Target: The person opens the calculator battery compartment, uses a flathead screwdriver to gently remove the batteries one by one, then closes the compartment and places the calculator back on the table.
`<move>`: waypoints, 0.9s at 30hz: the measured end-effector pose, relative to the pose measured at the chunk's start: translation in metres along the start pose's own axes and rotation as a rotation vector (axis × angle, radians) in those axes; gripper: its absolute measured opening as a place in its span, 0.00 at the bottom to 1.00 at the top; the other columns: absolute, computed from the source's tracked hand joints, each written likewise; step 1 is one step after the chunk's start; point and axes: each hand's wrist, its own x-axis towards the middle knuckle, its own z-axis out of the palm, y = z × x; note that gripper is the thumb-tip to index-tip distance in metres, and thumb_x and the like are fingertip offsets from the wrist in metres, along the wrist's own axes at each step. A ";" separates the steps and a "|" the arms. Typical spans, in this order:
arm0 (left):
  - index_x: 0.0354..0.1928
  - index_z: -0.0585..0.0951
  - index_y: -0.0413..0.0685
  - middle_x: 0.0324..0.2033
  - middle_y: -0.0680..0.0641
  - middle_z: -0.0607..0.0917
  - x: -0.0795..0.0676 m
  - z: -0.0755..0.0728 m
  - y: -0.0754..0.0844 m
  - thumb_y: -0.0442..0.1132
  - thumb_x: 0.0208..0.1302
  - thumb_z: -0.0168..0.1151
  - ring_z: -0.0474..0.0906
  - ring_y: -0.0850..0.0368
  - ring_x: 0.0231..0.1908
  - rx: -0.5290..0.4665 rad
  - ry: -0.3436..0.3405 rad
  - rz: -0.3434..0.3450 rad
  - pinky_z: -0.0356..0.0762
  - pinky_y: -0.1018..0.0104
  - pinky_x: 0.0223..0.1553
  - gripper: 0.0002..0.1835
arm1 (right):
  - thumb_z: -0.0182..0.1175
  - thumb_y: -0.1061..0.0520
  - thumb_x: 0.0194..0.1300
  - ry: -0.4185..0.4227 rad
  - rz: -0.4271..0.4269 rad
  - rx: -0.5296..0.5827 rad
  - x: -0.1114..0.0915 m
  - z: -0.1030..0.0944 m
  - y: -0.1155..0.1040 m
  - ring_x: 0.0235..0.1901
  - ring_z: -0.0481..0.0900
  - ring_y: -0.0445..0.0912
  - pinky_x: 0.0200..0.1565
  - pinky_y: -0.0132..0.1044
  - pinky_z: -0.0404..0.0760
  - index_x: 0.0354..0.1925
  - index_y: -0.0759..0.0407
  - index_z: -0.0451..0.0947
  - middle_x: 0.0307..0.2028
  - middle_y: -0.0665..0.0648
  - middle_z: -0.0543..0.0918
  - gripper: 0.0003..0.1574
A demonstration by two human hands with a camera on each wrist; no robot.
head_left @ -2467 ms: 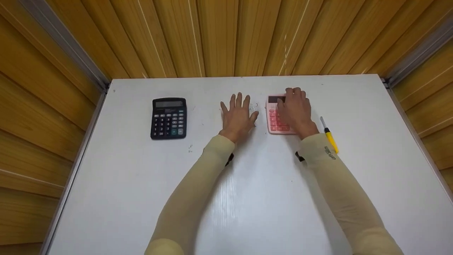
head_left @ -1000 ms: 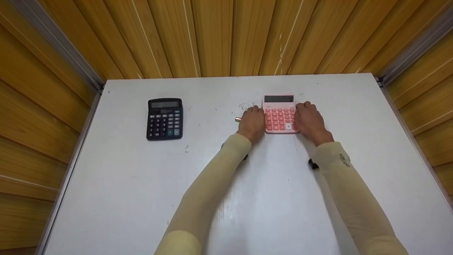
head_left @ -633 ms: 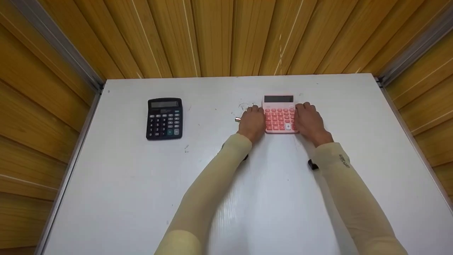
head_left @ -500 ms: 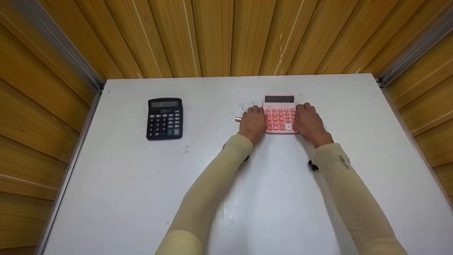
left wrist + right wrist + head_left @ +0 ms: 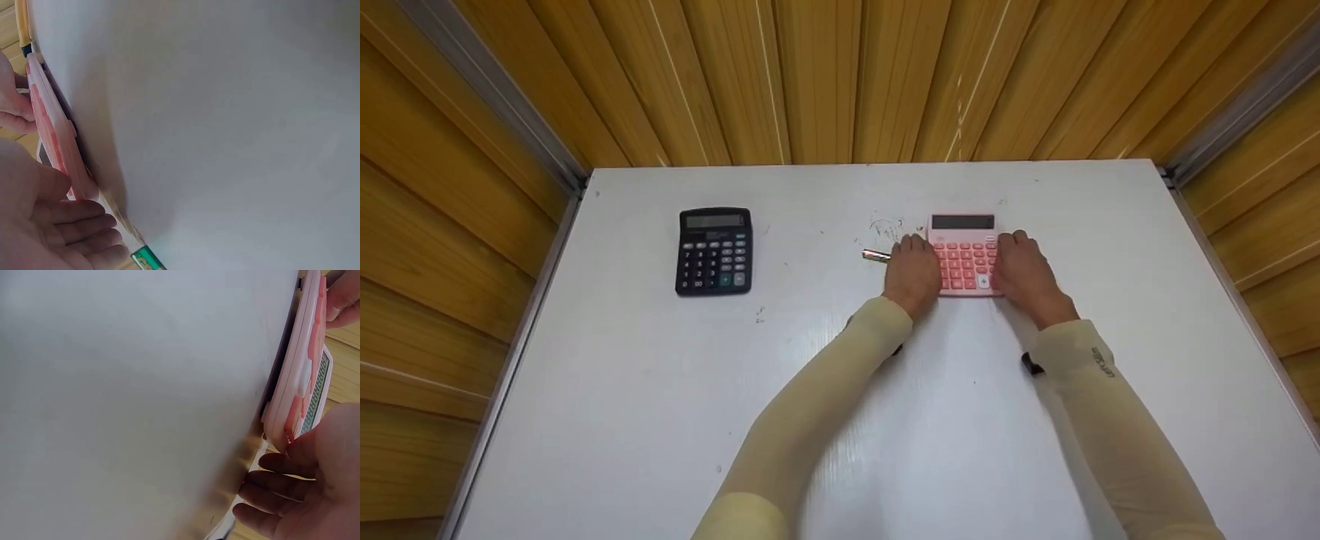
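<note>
Both hands grip the pink calculator (image 5: 964,232), one at each side edge, and its screen faces up. My left hand (image 5: 913,277) has its thumb at the calculator's left edge; in the left wrist view the fingers lie alongside its end. At the right edge, my right hand (image 5: 1024,274) pinches it with the thumb, the other fingers loosely bent in the right wrist view. A dark shadow runs under the calculator (image 5: 292,365); whether it is off the table cannot be told. Beside my left hand lies a small shiny cylinder (image 5: 876,256), which shows green with gold marking.
A black calculator (image 5: 714,251) lies on the left of the white table (image 5: 660,420). In the left wrist view, a yellow handle (image 5: 22,22) shows beyond the pink calculator. Slatted wood-look walls (image 5: 817,82) enclose the table's back and sides.
My left hand has left the bare tabletop and my right hand the calculator's face; both took its sides. Since half a second ago, the pink calculator has shifted slightly towards me.
</note>
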 end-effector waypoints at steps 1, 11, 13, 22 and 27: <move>0.74 0.73 0.37 0.68 0.42 0.77 -0.002 0.000 0.002 0.45 0.88 0.43 0.71 0.49 0.70 -0.003 0.001 -0.001 0.66 0.57 0.73 0.26 | 0.40 0.64 0.82 0.004 -0.003 0.000 -0.002 0.000 0.000 0.58 0.72 0.69 0.64 0.65 0.72 0.67 0.85 0.63 0.58 0.79 0.70 0.27; 0.70 0.77 0.34 0.67 0.40 0.76 -0.025 0.001 0.018 0.45 0.86 0.48 0.74 0.51 0.67 -0.138 0.005 -0.013 0.68 0.64 0.69 0.25 | 0.40 0.65 0.81 0.050 -0.029 0.017 -0.024 0.005 0.003 0.54 0.75 0.70 0.60 0.65 0.75 0.63 0.86 0.67 0.54 0.80 0.73 0.25; 0.68 0.78 0.33 0.65 0.41 0.78 -0.029 0.000 0.020 0.44 0.86 0.49 0.76 0.53 0.64 -0.169 0.010 -0.024 0.71 0.66 0.67 0.24 | 0.40 0.66 0.81 0.054 -0.026 0.009 -0.029 0.005 0.001 0.53 0.75 0.71 0.59 0.65 0.75 0.63 0.86 0.66 0.54 0.80 0.73 0.25; 0.67 0.79 0.35 0.60 0.44 0.80 -0.048 -0.002 0.023 0.45 0.84 0.53 0.77 0.57 0.59 -0.239 0.005 -0.030 0.73 0.68 0.64 0.23 | 0.45 0.68 0.78 0.107 -0.061 -0.044 -0.051 0.007 -0.004 0.45 0.78 0.69 0.50 0.64 0.80 0.57 0.87 0.69 0.47 0.80 0.76 0.20; 0.70 0.77 0.35 0.65 0.44 0.79 -0.061 0.003 0.018 0.44 0.84 0.53 0.74 0.54 0.67 -0.281 0.012 0.000 0.69 0.66 0.68 0.24 | 0.50 0.68 0.76 0.091 -0.090 -0.080 -0.065 0.009 -0.005 0.49 0.80 0.70 0.57 0.63 0.79 0.60 0.87 0.68 0.51 0.82 0.76 0.23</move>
